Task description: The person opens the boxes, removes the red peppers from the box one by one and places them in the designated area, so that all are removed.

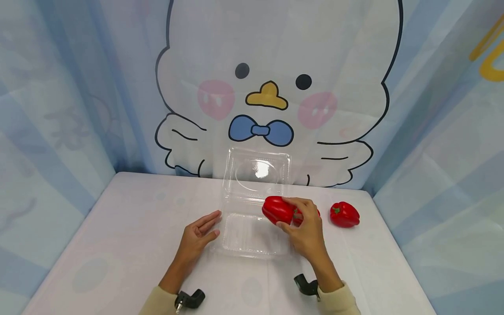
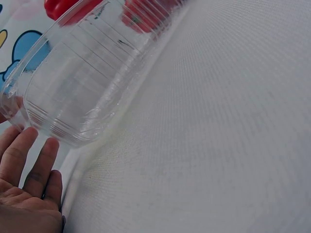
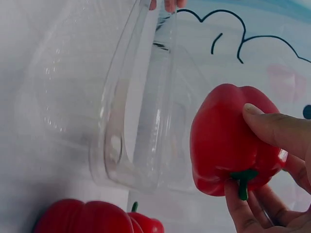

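A clear plastic clamshell container (image 1: 252, 253) sits on the table with its lid raised at the back. My left hand (image 1: 198, 234) is at its left edge, fingers (image 2: 41, 167) fairly straight and fingertips right at the end wall. With thumb and fingers, my right hand (image 1: 309, 232) grips a red bell pepper (image 1: 277, 209) over the container's right side. In the right wrist view this pepper (image 3: 233, 141) shows its green stem towards the palm. Partly hidden behind the right hand is a second red bell pepper (image 1: 298, 222).
Farther right on the table lies another red bell pepper (image 1: 344, 215). The container's lid (image 1: 256, 168) stands up near the table's back edge, in front of a curtain (image 1: 267, 52) printed with a cartoon bird. Similar curtains hang at both sides.
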The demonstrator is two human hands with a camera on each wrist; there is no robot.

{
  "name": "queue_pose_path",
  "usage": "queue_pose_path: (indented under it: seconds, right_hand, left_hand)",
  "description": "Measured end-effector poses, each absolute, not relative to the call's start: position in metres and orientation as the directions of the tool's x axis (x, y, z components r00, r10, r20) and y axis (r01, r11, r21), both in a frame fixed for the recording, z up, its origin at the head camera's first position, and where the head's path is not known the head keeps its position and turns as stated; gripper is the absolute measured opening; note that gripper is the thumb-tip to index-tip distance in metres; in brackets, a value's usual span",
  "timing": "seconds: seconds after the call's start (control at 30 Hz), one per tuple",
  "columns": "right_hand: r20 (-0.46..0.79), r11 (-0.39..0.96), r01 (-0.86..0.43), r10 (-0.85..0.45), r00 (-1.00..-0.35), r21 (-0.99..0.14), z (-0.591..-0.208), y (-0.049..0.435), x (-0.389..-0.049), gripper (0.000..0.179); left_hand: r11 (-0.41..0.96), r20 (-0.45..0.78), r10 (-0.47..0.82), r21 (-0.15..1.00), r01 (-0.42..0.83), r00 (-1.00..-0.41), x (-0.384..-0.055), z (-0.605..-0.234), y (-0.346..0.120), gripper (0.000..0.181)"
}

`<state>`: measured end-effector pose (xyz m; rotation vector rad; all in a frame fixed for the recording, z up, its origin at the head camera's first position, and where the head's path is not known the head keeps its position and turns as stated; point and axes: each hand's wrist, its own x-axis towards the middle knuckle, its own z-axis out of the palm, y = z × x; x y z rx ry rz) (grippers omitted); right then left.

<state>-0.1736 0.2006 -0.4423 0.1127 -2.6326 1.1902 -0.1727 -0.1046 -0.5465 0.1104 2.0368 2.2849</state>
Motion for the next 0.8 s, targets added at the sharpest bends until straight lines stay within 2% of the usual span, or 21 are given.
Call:
queue_pose_path:
  seconds: [0.8]
  right_hand:
    - [0.284,0.716,-0.073,0.179,-0.942,-0.694,-0.433,0.243,-0.161,0.077]
  left_hand:
    - [-0.106,0.015,0.105,0.994,0.003,-0.994,-0.173,-0.548,-0.105,0.055]
